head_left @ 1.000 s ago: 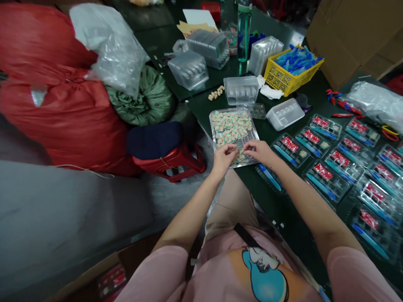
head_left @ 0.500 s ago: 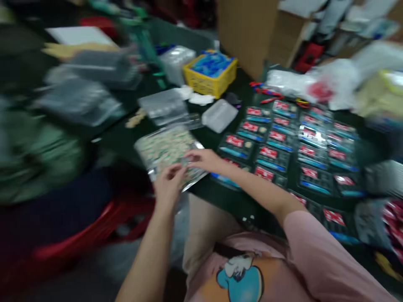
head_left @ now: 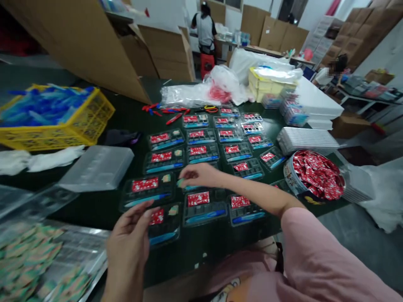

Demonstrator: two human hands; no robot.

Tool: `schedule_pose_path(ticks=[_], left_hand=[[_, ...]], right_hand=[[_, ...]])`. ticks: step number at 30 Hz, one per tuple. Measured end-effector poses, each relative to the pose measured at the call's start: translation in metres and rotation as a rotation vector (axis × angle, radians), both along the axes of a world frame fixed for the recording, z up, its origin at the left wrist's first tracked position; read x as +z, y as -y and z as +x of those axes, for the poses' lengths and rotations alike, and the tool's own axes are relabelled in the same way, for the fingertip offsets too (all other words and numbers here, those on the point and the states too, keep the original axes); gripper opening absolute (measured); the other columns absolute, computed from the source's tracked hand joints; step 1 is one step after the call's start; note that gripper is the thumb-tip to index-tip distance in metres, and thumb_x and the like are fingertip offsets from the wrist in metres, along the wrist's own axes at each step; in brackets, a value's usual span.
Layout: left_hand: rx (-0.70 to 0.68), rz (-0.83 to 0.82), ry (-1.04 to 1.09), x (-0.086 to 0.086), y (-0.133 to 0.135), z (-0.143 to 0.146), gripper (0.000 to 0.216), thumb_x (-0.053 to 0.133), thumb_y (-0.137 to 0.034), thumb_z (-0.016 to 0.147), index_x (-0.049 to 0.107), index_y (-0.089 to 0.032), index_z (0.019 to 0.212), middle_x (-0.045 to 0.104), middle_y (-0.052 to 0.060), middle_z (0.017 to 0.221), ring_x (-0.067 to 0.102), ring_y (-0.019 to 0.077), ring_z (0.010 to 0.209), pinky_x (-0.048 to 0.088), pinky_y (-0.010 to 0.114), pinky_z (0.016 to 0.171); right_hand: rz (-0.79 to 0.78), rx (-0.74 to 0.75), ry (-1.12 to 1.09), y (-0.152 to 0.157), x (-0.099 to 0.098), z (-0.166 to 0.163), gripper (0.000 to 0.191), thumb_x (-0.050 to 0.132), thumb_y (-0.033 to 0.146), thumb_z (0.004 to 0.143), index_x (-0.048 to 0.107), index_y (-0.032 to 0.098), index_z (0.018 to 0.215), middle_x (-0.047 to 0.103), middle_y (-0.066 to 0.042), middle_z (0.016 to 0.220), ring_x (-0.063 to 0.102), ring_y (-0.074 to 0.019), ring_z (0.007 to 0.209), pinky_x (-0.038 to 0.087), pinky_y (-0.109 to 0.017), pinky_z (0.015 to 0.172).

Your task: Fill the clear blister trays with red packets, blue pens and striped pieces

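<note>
My right hand (head_left: pixel 197 175) reaches out over the rows of clear blister trays (head_left: pixel 201 153) on the dark green table, fingers pinched on a small greenish piece at a tray (head_left: pixel 189 186) in the second row. My left hand (head_left: pixel 129 241) hovers near the table's front edge beside a tray (head_left: pixel 163 226), its fingers loosely curled and partly apart; I cannot see anything in it. Each tray holds a red packet and a blue pen. At the lower left lies a metal tray (head_left: pixel 75 256) of small striped pieces (head_left: pixel 25 260).
A yellow basket (head_left: pixel 63 126) of blue pens stands at the left, a stack of clear lids (head_left: pixel 97 167) beside it. A round tin (head_left: pixel 315 176) of red packets sits at the right. Cardboard boxes (head_left: pixel 78 42) and plastic bags (head_left: pixel 220 88) line the back. A person (head_left: pixel 205 29) stands far behind.
My view has swung right from the tray of striped pieces to the blister trays. My right hand left that tray and now reaches over the blister trays; my left hand pulled back.
</note>
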State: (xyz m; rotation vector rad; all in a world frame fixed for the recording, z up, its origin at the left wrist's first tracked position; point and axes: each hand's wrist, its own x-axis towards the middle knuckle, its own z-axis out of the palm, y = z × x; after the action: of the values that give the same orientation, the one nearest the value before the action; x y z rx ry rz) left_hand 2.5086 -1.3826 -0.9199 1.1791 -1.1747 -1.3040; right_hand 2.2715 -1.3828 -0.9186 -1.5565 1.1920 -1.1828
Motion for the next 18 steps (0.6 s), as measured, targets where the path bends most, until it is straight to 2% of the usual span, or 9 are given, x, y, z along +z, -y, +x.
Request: schedule_pose_path(ticks=[2, 6, 9, 11, 13, 18], left_hand=[[-0.035, -0.004, 0.057, 0.000, -0.001, -0.010, 0.027, 0.075, -0.026, 0.054, 0.071, -0.032, 0.080, 0.074, -0.006, 0.095, 0.068, 0.0176, 0.075, 0.051, 0.028, 0.063], [-0.066, 0.014, 0.176, 0.000, -0.003, -0.015, 0.024, 0.073, -0.029, 0.056, 0.073, -0.038, 0.078, 0.074, -0.008, 0.097, 0.070, 0.0257, 0.085, 0.053, 0.034, 0.063], [-0.038, 0.032, 0.218, -0.001, -0.003, -0.019, 0.022, 0.073, -0.031, 0.057, 0.074, -0.042, 0.076, 0.075, -0.010, 0.096, 0.070, 0.0283, 0.091, 0.053, 0.036, 0.062], [-0.032, 0.048, 0.247, -0.003, -0.002, -0.023, 0.023, 0.073, -0.033, 0.058, 0.074, -0.044, 0.077, 0.075, -0.012, 0.097, 0.070, 0.0287, 0.097, 0.052, 0.034, 0.059], [-0.038, 0.072, 0.279, -0.004, 0.000, -0.027, 0.023, 0.073, -0.035, 0.058, 0.074, -0.045, 0.079, 0.075, -0.013, 0.098, 0.069, 0.0287, 0.102, 0.051, 0.033, 0.056], [-0.005, 0.078, 0.305, -0.009, 0.006, -0.035, 0.023, 0.073, -0.037, 0.058, 0.074, -0.048, 0.078, 0.075, -0.015, 0.095, 0.068, 0.0300, 0.105, 0.055, 0.036, 0.060]], right_hand=[[0.054, -0.228, -0.058, -0.017, -0.003, -0.071, 0.022, 0.074, 0.031, 0.072, 0.068, 0.017, 0.089, 0.069, 0.001, 0.081, 0.063, -0.0116, 0.075, 0.049, -0.025, 0.075], [0.212, -0.745, -0.276, -0.048, -0.010, -0.217, 0.022, 0.072, 0.027, 0.072, 0.069, 0.012, 0.089, 0.068, -0.001, 0.074, 0.060, -0.0121, 0.069, 0.046, -0.024, 0.070], [0.341, -1.071, -0.446, -0.065, -0.018, -0.301, 0.025, 0.070, 0.027, 0.073, 0.070, 0.011, 0.092, 0.070, -0.003, 0.080, 0.061, -0.0134, 0.072, 0.046, -0.024, 0.071], [0.399, -1.196, -0.515, -0.071, -0.024, -0.338, 0.026, 0.069, 0.027, 0.074, 0.071, 0.011, 0.095, 0.072, -0.006, 0.088, 0.063, -0.0146, 0.079, 0.046, -0.023, 0.074], [0.458, -1.243, -0.539, -0.071, -0.032, -0.362, 0.026, 0.070, 0.027, 0.074, 0.071, 0.012, 0.096, 0.073, -0.007, 0.092, 0.064, -0.0151, 0.081, 0.048, -0.023, 0.075], [0.557, -1.182, -0.528, -0.060, -0.049, -0.388, 0.018, 0.078, 0.020, 0.067, 0.072, 0.011, 0.081, 0.070, -0.006, 0.071, 0.062, -0.0150, 0.063, 0.050, -0.026, 0.064]])
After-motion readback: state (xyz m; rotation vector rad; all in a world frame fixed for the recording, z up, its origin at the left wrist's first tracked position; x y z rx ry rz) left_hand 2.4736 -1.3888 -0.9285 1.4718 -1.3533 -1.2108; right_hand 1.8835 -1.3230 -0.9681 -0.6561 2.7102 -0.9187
